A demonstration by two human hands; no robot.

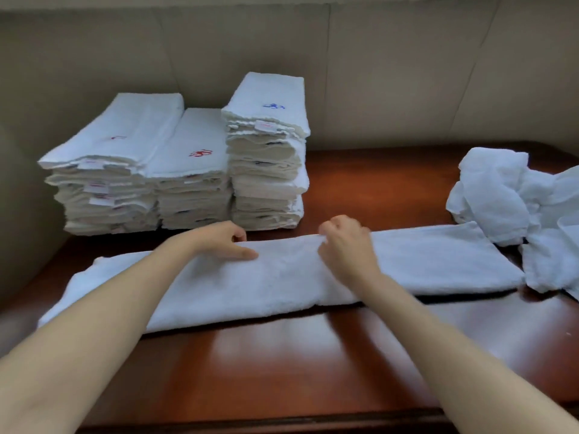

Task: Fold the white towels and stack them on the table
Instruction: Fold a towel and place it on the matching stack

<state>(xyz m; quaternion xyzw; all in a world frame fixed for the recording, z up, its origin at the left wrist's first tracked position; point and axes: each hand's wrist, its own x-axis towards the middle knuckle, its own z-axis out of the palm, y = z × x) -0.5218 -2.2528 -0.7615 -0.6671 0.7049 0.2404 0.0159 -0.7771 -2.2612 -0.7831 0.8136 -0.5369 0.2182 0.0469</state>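
Your forearms reach over the glossy wooden counter [282, 355] to the long folded white towel [282, 277] lying across it. Left hand [224, 241] rests on the far edge, fingers loosely curled; right hand [344, 242] pinches that edge at mid-length. Square the long edges first, then fold ends inward evenly. Folded stacks [188, 170] wait behind; crumpled towels [513, 208] lie right.

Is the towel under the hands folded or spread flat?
Folded lengthwise: the towel lies as a long narrow doubled strip on the table.
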